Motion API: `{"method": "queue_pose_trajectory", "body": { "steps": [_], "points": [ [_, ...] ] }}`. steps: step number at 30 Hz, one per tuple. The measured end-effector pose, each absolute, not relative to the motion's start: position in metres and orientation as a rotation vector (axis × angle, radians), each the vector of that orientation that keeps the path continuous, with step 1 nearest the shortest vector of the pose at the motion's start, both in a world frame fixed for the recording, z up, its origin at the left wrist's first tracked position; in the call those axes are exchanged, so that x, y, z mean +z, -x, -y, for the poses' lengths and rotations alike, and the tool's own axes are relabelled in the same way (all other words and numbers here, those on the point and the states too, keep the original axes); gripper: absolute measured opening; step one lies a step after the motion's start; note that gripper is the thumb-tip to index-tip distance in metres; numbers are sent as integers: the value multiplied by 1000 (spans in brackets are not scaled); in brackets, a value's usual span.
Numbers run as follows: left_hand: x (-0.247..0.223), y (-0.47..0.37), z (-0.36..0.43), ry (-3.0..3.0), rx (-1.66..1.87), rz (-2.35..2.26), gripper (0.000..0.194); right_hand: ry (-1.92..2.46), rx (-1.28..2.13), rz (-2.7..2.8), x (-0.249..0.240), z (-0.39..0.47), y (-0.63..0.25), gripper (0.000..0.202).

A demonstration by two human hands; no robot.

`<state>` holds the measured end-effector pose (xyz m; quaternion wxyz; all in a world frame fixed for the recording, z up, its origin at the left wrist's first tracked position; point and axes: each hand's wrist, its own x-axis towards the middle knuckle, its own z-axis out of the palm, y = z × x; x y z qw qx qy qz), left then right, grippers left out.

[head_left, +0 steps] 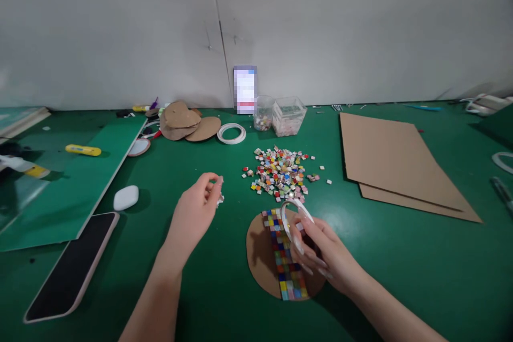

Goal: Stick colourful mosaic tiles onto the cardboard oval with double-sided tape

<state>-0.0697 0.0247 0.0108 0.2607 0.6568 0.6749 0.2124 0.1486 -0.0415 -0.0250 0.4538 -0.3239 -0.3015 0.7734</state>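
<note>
My right hand (316, 248) grips a roll of white tape (285, 219) above a round cardboard disc (260, 256). A band of coloured mosaic tiles (294, 289) runs across that disc, partly hidden behind the hand. To the left, my left hand (198, 203) is raised over the green table with thumb and fingers pinched together. Small whitish scraps (220, 200) show beside its fingertips; whether they are held or lie on the table I cannot tell. Beyond the disc lies a loose heap of small coloured tiles (280, 171).
Cardboard sheets (393, 160) lie at right. At the back are cardboard discs (204, 129), another tape roll (231, 133), a clear box (288, 117), a clear cup (263, 115) and an upright phone (245, 90). A dark phone (72, 272), white case (126, 197) and yellow cutter (83, 150) are left.
</note>
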Motion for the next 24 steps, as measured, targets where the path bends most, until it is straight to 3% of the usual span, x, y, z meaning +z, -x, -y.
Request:
{"method": "queue_pose_trajectory", "body": {
  "steps": [10,17,24],
  "points": [
    [8,11,15,-1365,648,-1115,36,1000,1770,794,-28,41,-145,43],
    [2,-4,25,-1059,569,-855,39,1149,1176,1278,-34,51,-145,33],
    [1,-2,27,-1070,515,-789,32,1099,1019,1402,-35,55,-144,27]
  ]
}}
